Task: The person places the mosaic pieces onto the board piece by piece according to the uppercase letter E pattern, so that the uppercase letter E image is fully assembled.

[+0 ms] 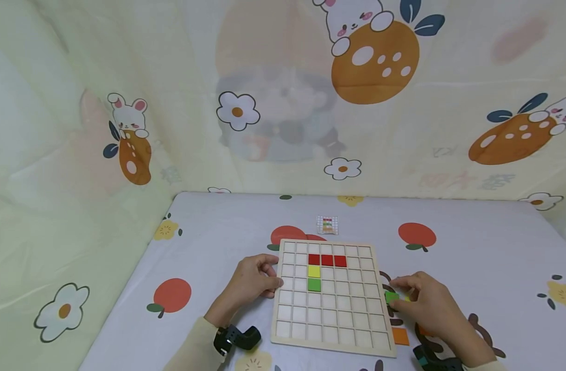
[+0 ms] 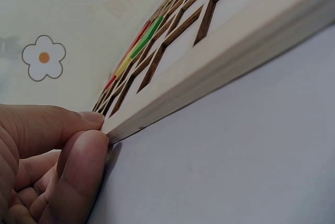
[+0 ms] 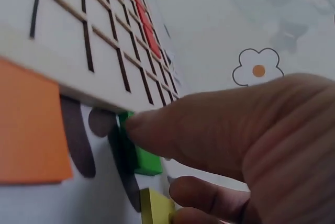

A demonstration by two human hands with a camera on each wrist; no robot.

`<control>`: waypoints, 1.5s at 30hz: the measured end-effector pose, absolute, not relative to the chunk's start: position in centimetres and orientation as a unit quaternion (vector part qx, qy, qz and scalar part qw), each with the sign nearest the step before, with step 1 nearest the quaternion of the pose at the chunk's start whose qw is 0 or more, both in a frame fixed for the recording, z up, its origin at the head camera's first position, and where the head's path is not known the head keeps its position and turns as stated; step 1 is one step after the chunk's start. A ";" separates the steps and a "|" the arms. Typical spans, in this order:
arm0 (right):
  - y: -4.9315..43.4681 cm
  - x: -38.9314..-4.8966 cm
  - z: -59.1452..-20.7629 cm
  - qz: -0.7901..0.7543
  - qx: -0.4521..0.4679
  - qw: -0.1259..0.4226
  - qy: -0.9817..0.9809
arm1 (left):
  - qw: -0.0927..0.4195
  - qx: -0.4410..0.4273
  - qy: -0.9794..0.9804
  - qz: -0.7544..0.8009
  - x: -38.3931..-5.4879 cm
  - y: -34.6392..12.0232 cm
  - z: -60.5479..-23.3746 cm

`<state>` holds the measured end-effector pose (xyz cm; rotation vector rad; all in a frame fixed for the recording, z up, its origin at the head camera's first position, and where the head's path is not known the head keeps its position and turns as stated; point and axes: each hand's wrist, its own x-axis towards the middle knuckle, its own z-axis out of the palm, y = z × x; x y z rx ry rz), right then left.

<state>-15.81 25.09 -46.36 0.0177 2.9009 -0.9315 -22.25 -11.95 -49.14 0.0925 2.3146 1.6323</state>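
A square wooden grid board (image 1: 305,314) lies on the table. Three red tiles (image 1: 327,260) fill a row near its top, with a yellow tile (image 1: 314,271) and a green tile (image 1: 314,285) below the leftmost one. At the board's left edge, my left hand (image 1: 250,278) grips the rim between thumb and finger. Just off the right edge, my right hand (image 1: 426,299) pinches a loose green tile (image 3: 148,162), close beside the board's side. Another yellow tile (image 3: 154,208) lies under the right fingers, partly hidden.
An orange tile (image 1: 400,336) lies by the board's lower right edge. Beyond the board is a small card (image 1: 327,225) printed with a coloured grid pattern. A fruit-printed cloth (image 1: 208,226) covers the table, and a patterned curtain (image 1: 283,170) hangs behind it.
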 end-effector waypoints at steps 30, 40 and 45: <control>24.4 -16.0 -45.9 -0.412 0.014 0.061 0.909 | 0.153 0.027 0.809 0.567 -22.1 -11.9 -49.0; 23.9 -16.4 -45.9 -0.358 0.020 0.067 0.931 | 0.158 0.032 0.804 0.572 -22.2 -11.9 -49.0; 23.7 -16.7 -45.8 -0.320 -0.002 0.057 0.946 | 0.158 0.033 0.804 0.573 -22.3 -11.9 -49.0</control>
